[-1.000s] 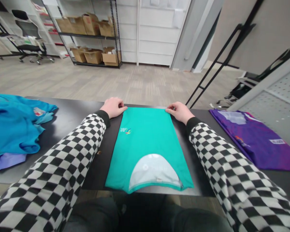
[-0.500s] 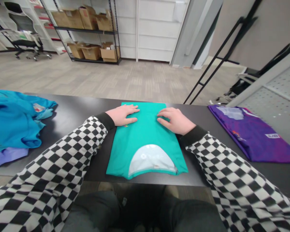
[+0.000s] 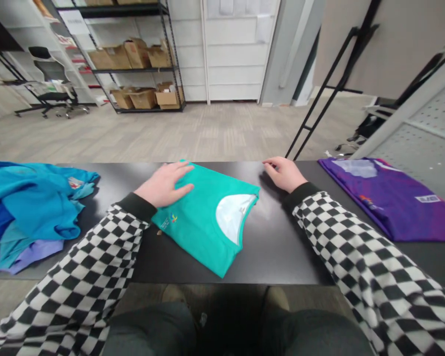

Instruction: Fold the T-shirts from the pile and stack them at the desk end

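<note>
A folded teal shirt (image 3: 203, 217) lies on the black table (image 3: 274, 247), turned at an angle with its neck opening toward the right. My left hand (image 3: 165, 184) rests flat on the shirt's far left corner, fingers stretched out. Beside the shirt's right corner, my right hand (image 3: 284, 173) lies on the bare table, fingers loosely curled and holding nothing. Both arms wear black-and-white checkered sleeves.
A heap of blue and lilac garments (image 3: 25, 207) sits at the table's left end. A folded purple shirt (image 3: 389, 202) lies at the right end. Beyond the table are shelves with cardboard boxes (image 3: 133, 54), an office chair (image 3: 52, 84) and a black ladder frame (image 3: 330, 79).
The teal shirt has been turned on the table from straight to slanted, neck now to the right. My right hand came off it onto the table; my left hand stayed on it.
</note>
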The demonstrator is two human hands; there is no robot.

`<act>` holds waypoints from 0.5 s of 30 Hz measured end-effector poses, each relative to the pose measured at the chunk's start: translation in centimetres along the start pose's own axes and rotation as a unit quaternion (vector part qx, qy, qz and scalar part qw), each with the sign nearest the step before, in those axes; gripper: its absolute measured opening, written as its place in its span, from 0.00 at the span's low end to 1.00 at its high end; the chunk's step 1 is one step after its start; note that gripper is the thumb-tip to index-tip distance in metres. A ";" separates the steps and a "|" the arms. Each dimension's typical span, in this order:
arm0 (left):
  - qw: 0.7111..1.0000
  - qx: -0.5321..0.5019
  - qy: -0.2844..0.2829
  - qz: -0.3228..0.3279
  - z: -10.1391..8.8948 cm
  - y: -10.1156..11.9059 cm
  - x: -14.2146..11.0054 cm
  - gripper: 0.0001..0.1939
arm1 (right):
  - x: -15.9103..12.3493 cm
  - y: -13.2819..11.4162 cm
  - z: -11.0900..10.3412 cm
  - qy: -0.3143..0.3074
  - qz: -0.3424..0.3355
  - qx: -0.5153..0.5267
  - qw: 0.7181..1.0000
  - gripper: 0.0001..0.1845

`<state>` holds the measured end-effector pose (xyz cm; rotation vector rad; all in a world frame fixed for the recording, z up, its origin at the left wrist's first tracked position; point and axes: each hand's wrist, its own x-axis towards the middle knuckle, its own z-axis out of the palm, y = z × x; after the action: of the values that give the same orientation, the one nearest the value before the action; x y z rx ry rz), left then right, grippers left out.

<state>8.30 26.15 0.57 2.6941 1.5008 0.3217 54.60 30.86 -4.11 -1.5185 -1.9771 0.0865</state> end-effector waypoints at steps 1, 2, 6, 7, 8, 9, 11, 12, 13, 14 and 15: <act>0.998 -0.022 -0.041 0.037 0.7 0.2 -0.1 0.41 | 0.0 0.1 0.1 0.006 0.009 0.004 1.000 0.20; 0.995 -0.034 -0.082 0.053 1.3 0.3 -0.4 0.42 | 0.0 0.3 0.1 0.012 0.016 0.009 1.000 0.20; 0.990 -0.013 -0.135 -0.028 2.8 0.9 -2.2 0.44 | -0.1 0.4 -0.2 0.016 0.026 0.025 0.999 0.20; 0.989 -0.005 -0.131 -0.070 2.9 1.2 -2.9 0.44 | -0.1 0.4 -0.3 0.014 0.027 0.028 0.999 0.19; 0.985 0.002 -0.126 -0.118 2.9 1.6 -3.7 0.44 | -0.2 0.3 -0.4 0.012 0.026 0.029 0.999 0.19; 0.978 0.008 -0.125 -0.168 2.9 2.1 -4.7 0.44 | -0.2 0.2 -0.4 0.011 0.024 0.030 0.999 0.19; 0.959 0.013 -0.135 -0.250 2.5 3.2 -7.0 0.48 | -0.1 0.2 -0.3 0.010 0.017 0.030 0.999 0.19; 0.951 0.014 -0.144 -0.272 2.1 3.7 -8.2 0.51 | -0.1 0.2 -0.3 0.008 0.011 0.031 0.999 0.19; 0.948 0.015 -0.151 -0.280 1.5 4.0 -9.4 0.54 | -0.1 0.3 -0.1 0.006 0.004 0.031 1.000 0.19; 0.949 0.018 -0.151 -0.274 0.7 4.2 -10.5 0.55 | 0.0 0.4 0.0 0.002 -0.003 0.030 1.000 0.19; 0.955 0.022 -0.146 -0.257 -0.1 4.2 -11.3 0.55 | 0.1 0.5 0.2 0.000 -0.010 0.030 1.000 0.19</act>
<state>6.02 14.33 -0.54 2.1349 2.0258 -0.1300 54.90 31.16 -4.43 -1.4602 -1.9730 0.1359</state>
